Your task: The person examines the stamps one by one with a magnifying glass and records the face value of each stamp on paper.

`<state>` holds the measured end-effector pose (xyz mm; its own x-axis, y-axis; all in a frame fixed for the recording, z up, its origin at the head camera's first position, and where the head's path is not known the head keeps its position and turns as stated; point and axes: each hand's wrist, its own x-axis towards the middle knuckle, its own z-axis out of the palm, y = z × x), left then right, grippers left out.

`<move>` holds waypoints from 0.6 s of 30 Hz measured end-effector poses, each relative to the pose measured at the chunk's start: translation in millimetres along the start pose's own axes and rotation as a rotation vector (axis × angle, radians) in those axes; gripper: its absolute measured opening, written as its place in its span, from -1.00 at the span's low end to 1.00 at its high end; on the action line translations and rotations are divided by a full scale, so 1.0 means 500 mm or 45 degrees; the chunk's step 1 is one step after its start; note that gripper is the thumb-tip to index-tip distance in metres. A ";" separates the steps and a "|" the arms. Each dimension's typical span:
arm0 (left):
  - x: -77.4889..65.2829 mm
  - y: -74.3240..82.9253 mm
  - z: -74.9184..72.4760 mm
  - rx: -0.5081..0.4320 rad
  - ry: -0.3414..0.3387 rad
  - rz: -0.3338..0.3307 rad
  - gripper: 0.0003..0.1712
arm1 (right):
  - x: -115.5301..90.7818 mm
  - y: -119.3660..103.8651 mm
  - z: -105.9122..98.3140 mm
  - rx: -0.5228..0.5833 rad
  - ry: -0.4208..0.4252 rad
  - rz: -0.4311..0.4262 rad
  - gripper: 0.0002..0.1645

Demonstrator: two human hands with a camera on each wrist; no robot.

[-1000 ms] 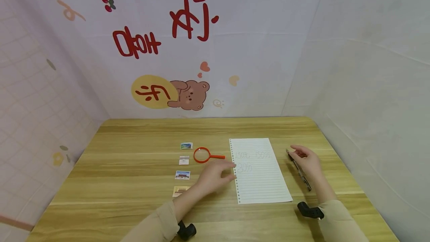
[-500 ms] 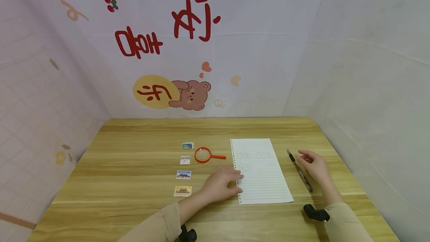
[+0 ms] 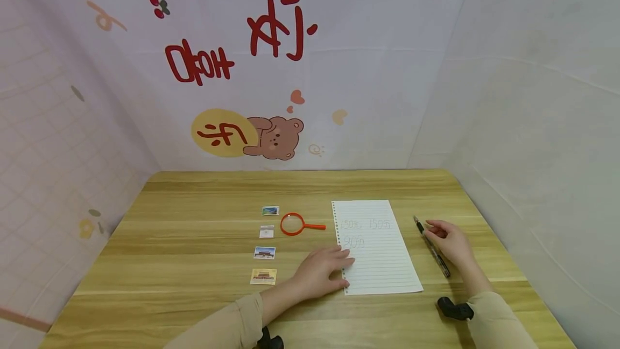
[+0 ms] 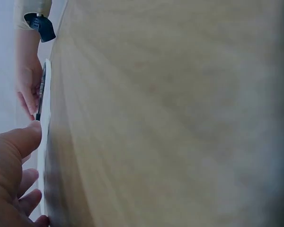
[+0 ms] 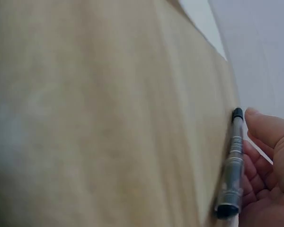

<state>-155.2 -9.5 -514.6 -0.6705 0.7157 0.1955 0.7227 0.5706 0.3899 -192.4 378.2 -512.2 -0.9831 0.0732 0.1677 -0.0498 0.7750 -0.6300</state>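
Observation:
My left hand [image 3: 319,272] rests at the left edge of a lined sheet of paper [image 3: 382,271], its fingertips on the margin and its thumb near the lower corner. Pencil-thin handwritten figures show on the upper part of the sheet. To the right of the paper, a clear pen with a black grip [image 3: 436,255] lies slantwise on the table. Beside the pen is my right hand [image 3: 452,241], fingers loosely bent, the thumb close to the barrel. In the right wrist view the pen [image 5: 233,175] lies along those fingers, not pinched; whether they touch it I cannot tell.
A red magnifying glass [image 3: 315,227] lies left of the paper. Farther left, several small stamps stand in a column, among them a yellow one [image 3: 263,277] nearest me and a blue-green one [image 3: 270,210] at the far end. White cloth walls border the table [image 3: 184,241].
My left hand has come down and nearer me onto the paper's edge. My right hand drew away from the pen to the right, then shifted slightly back toward it.

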 end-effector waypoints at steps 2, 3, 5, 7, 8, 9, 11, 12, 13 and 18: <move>-0.002 0.000 0.002 0.020 0.000 0.008 -0.40 | 0.002 0.003 0.005 -0.011 0.014 -0.018 -0.52; -0.004 -0.001 0.003 0.030 0.001 0.012 -0.40 | 0.003 0.004 0.006 -0.018 0.022 -0.026 -0.52; -0.005 -0.001 0.003 0.046 0.000 0.017 -0.40 | 0.004 0.006 0.010 -0.027 0.040 -0.036 -0.51; -0.006 -0.002 0.004 0.058 -0.003 0.018 -0.40 | 0.005 0.007 0.014 -0.030 0.056 -0.042 -0.51; -0.007 -0.002 0.004 0.064 -0.005 0.016 -0.41 | 0.006 0.007 0.016 -0.031 0.062 -0.047 -0.51; -0.007 -0.002 0.004 0.068 -0.006 0.016 -0.41 | 0.006 0.008 0.018 -0.036 0.066 -0.052 -0.50; -0.007 -0.002 0.004 0.074 -0.012 0.014 -0.42 | 0.006 0.009 0.021 -0.048 0.074 -0.060 -0.48; -0.007 -0.002 0.003 0.075 -0.014 0.014 -0.42 | 0.005 0.010 0.023 -0.051 0.077 -0.064 -0.47; -0.006 -0.001 0.003 0.076 -0.014 0.014 -0.42 | 0.005 0.010 0.025 -0.062 0.079 -0.070 -0.46; -0.003 0.001 0.000 0.102 -0.025 0.019 -0.45 | 0.004 0.009 0.033 -0.109 0.084 -0.119 -0.49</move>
<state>-153.8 -10.3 -515.0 -0.6565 0.7317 0.1831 0.7445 0.5895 0.3135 -197.7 371.4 -527.2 -0.9610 0.0375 0.2740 -0.1224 0.8308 -0.5429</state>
